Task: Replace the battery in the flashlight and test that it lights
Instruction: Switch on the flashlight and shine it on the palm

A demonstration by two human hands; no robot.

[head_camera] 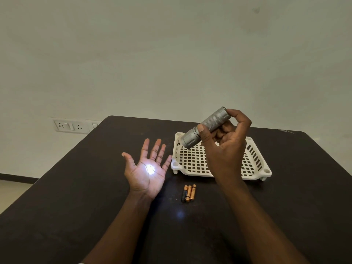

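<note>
Shining onto the left hand point(146, 171): a bright white spot sits in the middle of the palm. That hand is spread wide, palm up, fingers fanned and holding nothing, hovering or resting low over the dark surface point(76, 187); cannot tell which.

Right hand point(224, 141) raised above the surface, wrapped around a grey metal flashlight point(204, 128). Thumb lies across the barrel near the head; forefinger curls over the tail end. Flashlight tilted, head lower and pointing down-left toward the open palm, tail higher and to the right. Knurled grip visible between thumb and fingers.

White plastic basket point(190, 161) with lattice floor and slotted walls stands on the surface behind and below the right hand, partly hidden by the wrist. What shows of its floor holds nothing.

Three small batteries point(188, 193) lie side by side on the surface, touching, just in front of the basket's near-left corner and between the two forearms. Copper-coloured tops; the leftmost looks darker along its body.

A faint bluish glint marks the surface near the batteries, on the near side.

Wall socket plate point(71, 126) on the pale wall beyond the surface's far-left edge.
</note>
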